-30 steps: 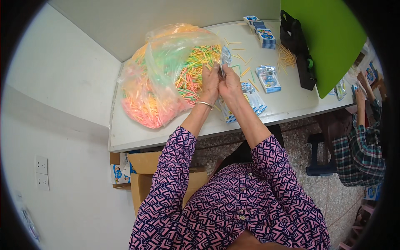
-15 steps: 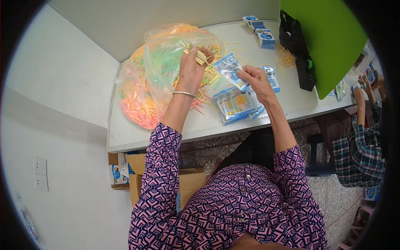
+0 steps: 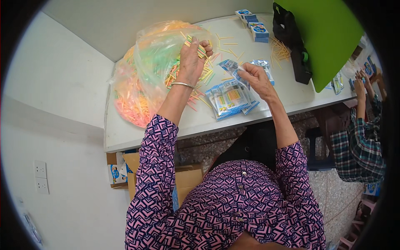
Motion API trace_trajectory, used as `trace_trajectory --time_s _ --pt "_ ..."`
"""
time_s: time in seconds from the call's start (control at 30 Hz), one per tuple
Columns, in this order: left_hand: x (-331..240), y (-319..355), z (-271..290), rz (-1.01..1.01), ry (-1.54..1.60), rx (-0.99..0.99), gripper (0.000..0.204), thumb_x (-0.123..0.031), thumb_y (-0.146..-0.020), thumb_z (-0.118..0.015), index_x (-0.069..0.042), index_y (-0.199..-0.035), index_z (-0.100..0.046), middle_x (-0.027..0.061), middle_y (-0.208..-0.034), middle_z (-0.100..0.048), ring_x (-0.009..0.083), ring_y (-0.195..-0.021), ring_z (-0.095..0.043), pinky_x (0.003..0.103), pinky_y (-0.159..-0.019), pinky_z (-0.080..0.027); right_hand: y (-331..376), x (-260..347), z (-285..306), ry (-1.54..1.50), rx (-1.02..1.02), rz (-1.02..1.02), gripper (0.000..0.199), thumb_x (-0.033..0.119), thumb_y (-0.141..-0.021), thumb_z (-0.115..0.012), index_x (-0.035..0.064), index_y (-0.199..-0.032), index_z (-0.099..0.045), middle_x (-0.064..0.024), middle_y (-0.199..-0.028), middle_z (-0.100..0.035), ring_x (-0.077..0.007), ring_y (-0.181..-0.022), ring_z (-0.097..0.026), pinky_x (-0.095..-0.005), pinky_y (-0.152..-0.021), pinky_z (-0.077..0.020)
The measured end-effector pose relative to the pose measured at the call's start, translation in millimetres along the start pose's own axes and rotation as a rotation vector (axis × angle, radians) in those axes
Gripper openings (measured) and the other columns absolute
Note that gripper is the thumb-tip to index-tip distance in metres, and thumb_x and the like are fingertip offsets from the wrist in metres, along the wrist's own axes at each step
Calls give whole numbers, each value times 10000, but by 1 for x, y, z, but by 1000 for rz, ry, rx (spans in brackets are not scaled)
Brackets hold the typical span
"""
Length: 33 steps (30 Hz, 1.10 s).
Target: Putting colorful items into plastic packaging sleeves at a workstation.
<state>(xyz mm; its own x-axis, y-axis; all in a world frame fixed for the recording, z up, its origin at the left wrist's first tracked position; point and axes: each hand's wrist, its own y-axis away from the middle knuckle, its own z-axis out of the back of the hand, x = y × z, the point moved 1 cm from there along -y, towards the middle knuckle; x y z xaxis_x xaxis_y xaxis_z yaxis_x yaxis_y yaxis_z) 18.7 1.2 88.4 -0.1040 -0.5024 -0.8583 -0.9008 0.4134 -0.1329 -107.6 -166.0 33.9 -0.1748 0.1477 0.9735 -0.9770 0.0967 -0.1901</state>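
My left hand [image 3: 191, 62] is closed around a small bunch of thin coloured sticks [image 3: 201, 51], above the front of a clear plastic bag [image 3: 143, 71]. That bag bulges with pink, orange, green and yellow sticks. Between thumb and fingers, my right hand [image 3: 259, 80] pinches a clear packet with blue striped ends [image 3: 230, 66]. The packet is tilted, and whether it contains anything cannot be made out. Just below it on the table lies a pile of filled packets [image 3: 230, 99], with coloured sticks showing through their windows. Another packet [image 3: 263, 68] lies behind my right hand.
Stacks of small blue-and-white cards [image 3: 259, 32] stand at the table's back. Yellow sticks [image 3: 281, 51] lie beside a black holder [image 3: 301, 62], along a green partition [image 3: 329, 37]. An open cardboard box [image 3: 188, 183] sits below the table. At right, another person's hands [image 3: 361, 83] handle packets.
The packet in my right hand has turned more edge-on and tilted. My left hand still holds the sticks. The whole view has shifted slightly.
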Motion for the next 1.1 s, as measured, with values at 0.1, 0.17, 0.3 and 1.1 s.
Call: trace_trajectory --time_s 0.1,0.17,0.3,1.1 --pt "0 2 -3 30 25 -13 180 -226 -971 -409 -48 -982 -431 92 -807 -562 204 -702 -577 338 -640 -514 0 -2 2 -2 -25 36 219 232 -875 -589 53 -751 -593 71 -653 -479 -15 -621 -382 -197 -561 -300" --pt "-2 5 -6 39 35 -27 175 -224 -971 -408 -51 -977 -430 91 -808 -562 200 -698 -572 334 -637 -510 0 -5 5 -7 49 -23 232 241 -875 -595 59 -731 -598 75 -645 -466 -18 -617 -377 -206 -559 -294" --pt "-7 10 -11 11 96 -3 173 -231 -969 -418 -58 -982 -428 91 -818 -567 200 -715 -577 336 -651 -512 3 0 4 -48 95 -80 246 252 -875 -599 64 -717 -601 78 -647 -461 -22 -629 -379 -210 -571 -290" --pt "23 40 -36 -5 -27 96 217 -258 -960 -446 -43 -973 -473 84 -864 -595 200 -795 -620 304 -699 -502 17 -8 2 -269 144 -42 265 241 -866 -617 -4 -947 -676 23 -788 -623 -20 -740 -508 -176 -669 -395"
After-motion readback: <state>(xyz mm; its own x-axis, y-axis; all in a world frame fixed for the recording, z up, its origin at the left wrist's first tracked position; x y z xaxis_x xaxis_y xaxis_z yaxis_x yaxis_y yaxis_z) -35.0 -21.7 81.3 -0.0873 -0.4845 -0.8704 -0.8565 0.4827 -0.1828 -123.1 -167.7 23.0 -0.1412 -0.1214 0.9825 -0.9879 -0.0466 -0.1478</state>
